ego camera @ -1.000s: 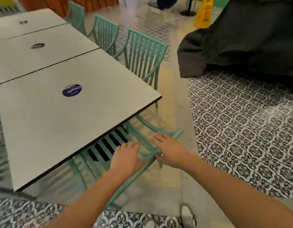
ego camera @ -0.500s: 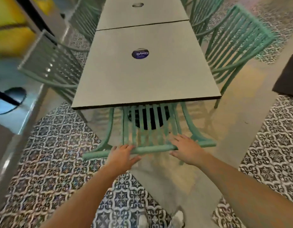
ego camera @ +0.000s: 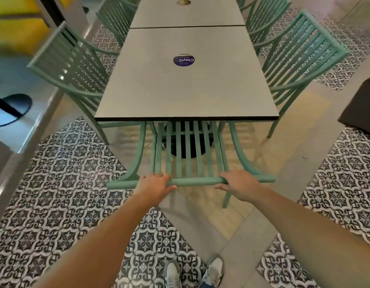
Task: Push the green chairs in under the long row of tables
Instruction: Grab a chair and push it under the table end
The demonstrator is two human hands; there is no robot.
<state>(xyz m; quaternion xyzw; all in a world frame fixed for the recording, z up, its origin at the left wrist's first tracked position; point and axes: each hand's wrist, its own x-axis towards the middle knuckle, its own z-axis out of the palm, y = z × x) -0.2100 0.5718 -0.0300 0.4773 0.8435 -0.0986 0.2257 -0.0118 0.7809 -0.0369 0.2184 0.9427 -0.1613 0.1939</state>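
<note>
- end chair (ego camera: 190, 154) seat hidden under table (ego camera: 186, 88)
- far tabletop sticker (ego camera: 183, 2) beyond table seam: blurred, unreadable
- shoes (ego camera: 192, 273) cut off at bottom edge

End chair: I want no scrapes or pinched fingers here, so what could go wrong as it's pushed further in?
The end chair could hit the black table base behind its slats. The armrests may catch the table edge. Both hands grip the top rail, so fingers could get pinched there.
</note>
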